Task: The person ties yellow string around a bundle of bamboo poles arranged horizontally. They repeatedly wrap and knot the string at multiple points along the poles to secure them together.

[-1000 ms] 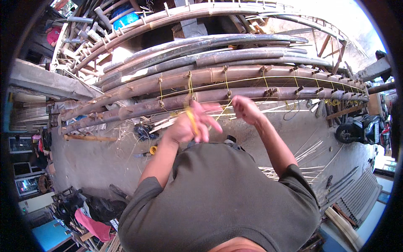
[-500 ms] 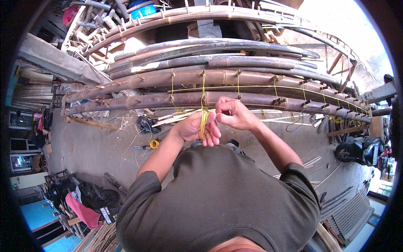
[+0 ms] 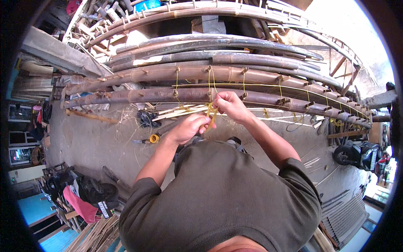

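Observation:
A small looped bundle of yellow cord hangs between my two hands, just in front of the bamboo poles. My left hand is closed, pinching the lower end of the bundle between thumb and fingers. At the bundle's upper end, my right hand is closed too, its fingertips gripping the cord. Beyond them lie a near bamboo pole and a second bamboo pole, both set with short wooden pegs. Strands of yellow cord run between the pegs, and some pass behind my right hand.
Behind the poles lies a stack of dark bamboo poles. Pale split strips, a black plastic bag and a yellow-ended tool are on the concrete floor. A motorbike stands at the right.
The yellow cord was looped around my left hand; now it is off the palm and bunched between both hands. My left hand's fingers have closed, and my right hand has shifted slightly right.

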### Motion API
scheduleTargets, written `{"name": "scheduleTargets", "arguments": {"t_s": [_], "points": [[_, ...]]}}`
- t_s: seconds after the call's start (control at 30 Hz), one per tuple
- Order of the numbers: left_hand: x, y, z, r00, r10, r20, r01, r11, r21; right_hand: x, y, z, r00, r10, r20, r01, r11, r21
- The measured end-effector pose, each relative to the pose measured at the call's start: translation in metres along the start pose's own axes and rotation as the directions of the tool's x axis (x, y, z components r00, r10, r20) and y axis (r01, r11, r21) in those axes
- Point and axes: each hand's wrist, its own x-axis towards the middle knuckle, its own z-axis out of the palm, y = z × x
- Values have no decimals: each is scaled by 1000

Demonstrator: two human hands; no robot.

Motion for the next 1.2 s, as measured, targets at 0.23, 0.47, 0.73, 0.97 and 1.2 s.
{"name": "scheduleTargets", "arguments": {"t_s": [0.23, 0.47, 0.73, 0.97, 1.2], "points": [[-5, 7, -2, 997, -77, -6, 60, 819, -571, -30, -44, 21, 716, -573, 398, 595, 202, -778], [1, 14, -8, 979, 109, -173, -177, 872, -455, -21, -10, 21, 916, -389, 97, 329, 593, -734], [42, -4, 20, 824, 448, -347, -542, 801, -253, -6, 2, 48, 961, -172, -216, 137, 976, -171], [50, -4, 30, 753, 424, -502, -574, 797, -188, -9, 0, 37, 970, -207, -125, 179, 963, -203], [48, -4, 13, 956, 273, -104, -267, 673, -690, -25, -30, 10, 989, -147, -16, 100, 586, 804]]}}
